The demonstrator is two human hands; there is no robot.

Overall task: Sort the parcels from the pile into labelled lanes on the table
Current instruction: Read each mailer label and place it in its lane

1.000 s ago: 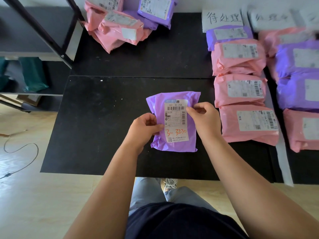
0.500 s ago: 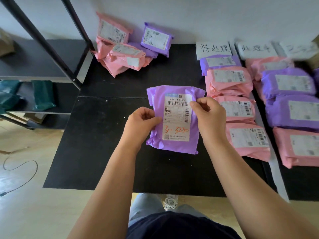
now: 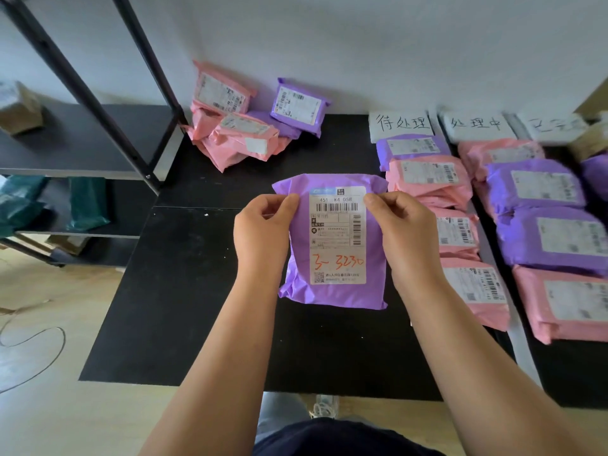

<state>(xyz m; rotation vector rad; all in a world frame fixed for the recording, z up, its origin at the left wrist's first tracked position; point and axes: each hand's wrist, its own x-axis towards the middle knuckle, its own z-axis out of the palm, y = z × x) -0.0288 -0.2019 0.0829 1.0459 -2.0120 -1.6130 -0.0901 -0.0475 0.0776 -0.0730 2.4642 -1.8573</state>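
I hold a purple parcel (image 3: 332,291) with a white shipping label and orange handwriting above the black table (image 3: 184,291). My left hand (image 3: 263,232) pinches its upper left edge and my right hand (image 3: 404,235) pinches its upper right edge. The pile of pink and purple parcels (image 3: 243,126) lies at the table's far left, against the wall. Three white lane labels stand at the far right; the nearest one (image 3: 399,125) heads a lane of parcels (image 3: 431,182), and a second lane (image 3: 539,225) lies beside it.
A black metal shelf (image 3: 82,139) stands left of the table, with green bags (image 3: 85,202) on its lower level and a cardboard box (image 3: 18,110) on top. A white strip (image 3: 523,343) separates the lanes. A cable (image 3: 33,350) lies on the wooden floor.
Both hands have slid up from the parcel's middle to its top corners, and the parcel sits higher and closer in view. The camera has tilted up, showing more wall.
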